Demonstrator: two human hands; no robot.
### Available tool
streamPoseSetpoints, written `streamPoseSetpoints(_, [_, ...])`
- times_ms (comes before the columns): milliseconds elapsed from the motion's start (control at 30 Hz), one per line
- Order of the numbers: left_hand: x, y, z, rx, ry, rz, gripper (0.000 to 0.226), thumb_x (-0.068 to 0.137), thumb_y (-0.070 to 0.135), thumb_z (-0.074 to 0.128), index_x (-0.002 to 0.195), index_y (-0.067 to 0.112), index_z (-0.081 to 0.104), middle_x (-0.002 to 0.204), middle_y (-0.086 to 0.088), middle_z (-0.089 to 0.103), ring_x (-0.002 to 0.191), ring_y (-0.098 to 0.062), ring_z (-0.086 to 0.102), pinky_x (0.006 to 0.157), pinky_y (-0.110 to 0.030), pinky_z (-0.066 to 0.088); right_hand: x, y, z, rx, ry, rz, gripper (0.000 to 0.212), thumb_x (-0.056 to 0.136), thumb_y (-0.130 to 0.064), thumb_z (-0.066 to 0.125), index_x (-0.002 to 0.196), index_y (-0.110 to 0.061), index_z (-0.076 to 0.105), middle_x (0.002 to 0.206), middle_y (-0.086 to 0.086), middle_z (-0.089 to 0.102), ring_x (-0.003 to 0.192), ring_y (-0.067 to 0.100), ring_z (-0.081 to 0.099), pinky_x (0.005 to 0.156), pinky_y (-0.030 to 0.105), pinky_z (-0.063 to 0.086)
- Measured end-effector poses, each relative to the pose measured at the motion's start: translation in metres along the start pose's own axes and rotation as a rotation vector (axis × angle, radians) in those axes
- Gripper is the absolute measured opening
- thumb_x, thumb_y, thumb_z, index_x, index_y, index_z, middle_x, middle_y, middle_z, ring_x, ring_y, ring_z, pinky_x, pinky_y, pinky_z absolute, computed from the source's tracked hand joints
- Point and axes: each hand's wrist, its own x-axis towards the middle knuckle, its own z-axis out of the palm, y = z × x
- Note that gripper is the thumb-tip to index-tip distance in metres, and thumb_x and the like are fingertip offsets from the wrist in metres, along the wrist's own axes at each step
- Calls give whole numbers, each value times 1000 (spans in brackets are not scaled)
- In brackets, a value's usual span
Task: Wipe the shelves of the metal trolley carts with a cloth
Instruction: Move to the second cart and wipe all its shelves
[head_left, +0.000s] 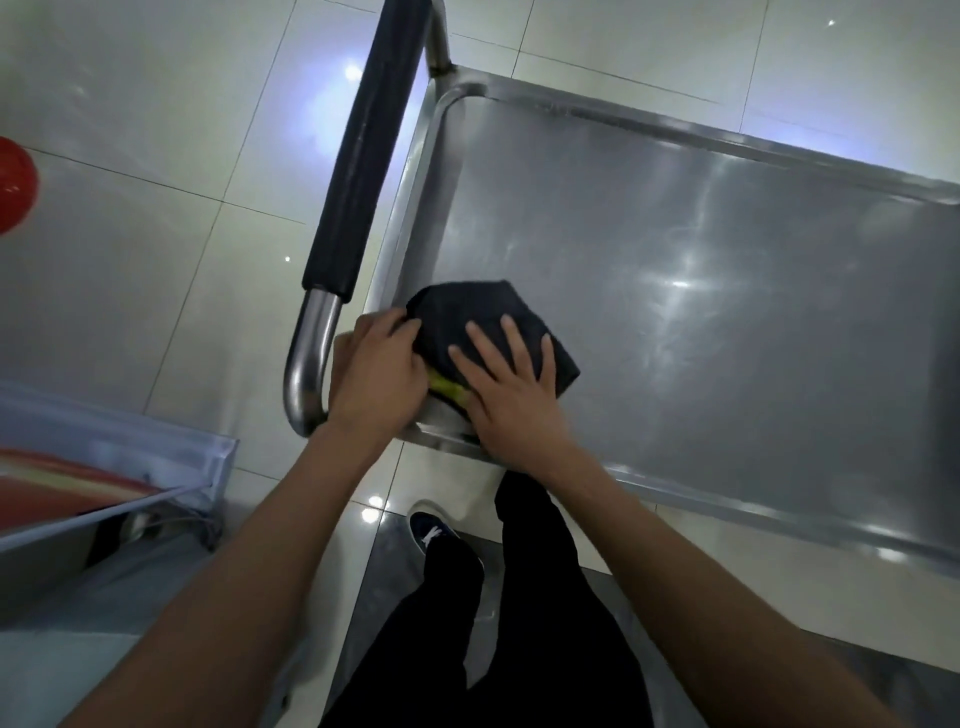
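Note:
A dark cloth (467, 312) with a yellow-green patch showing at its near edge lies folded in the near left corner of the metal trolley's top shelf (701, 322). My right hand (511, 384) lies flat on the cloth with fingers spread and straight. My left hand (376, 374) is at the cloth's left edge, fingers curled and pinching the fabric by the shelf rim.
The trolley's handle (363, 156), padded in black with bare steel bends, runs along the shelf's left side. Glossy tiled floor surrounds the cart. A red round object (13, 184) sits at the far left. Another grey surface with red shapes (78, 488) stands at lower left. My legs and shoe are below.

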Motion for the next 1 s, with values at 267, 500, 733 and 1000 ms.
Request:
streamPoseSetpoints(267, [7,-8,6,-21,16,-27,29,89,5,54,114,11,67,131,-6,58,116,-28,53,101,-43,46,-33,-3,11,71,-10,-217,46,99,-44,38,143,-38,49,162,-12,29,155,20,5,119,63,6])
streamPoseSetpoints(500, [-11,3,10,-24,-11,-90,57,87,6,55,143,15,47,146,-7,48,137,-25,42,110,-47,38,69,54,-32,64,42,-117,51,96,-45,36,145,-36,50,161,-9,32,154,22,12,119,62,7])
streamPoseSetpoints(733, [6,10,10,131,-30,-116,33,89,28,48,116,23,66,137,-3,47,133,-22,41,101,-52,40,220,114,-72,65,3,-103,55,98,-50,27,149,-38,43,164,-8,26,154,25,8,120,59,-2])
streamPoseSetpoints(1000, [10,17,6,234,-55,-155,36,88,30,44,116,23,65,137,-4,48,134,-21,40,99,-48,36,255,91,-75,105,18,-71,52,99,-46,30,148,-36,43,163,-5,28,154,26,6,120,58,-4])
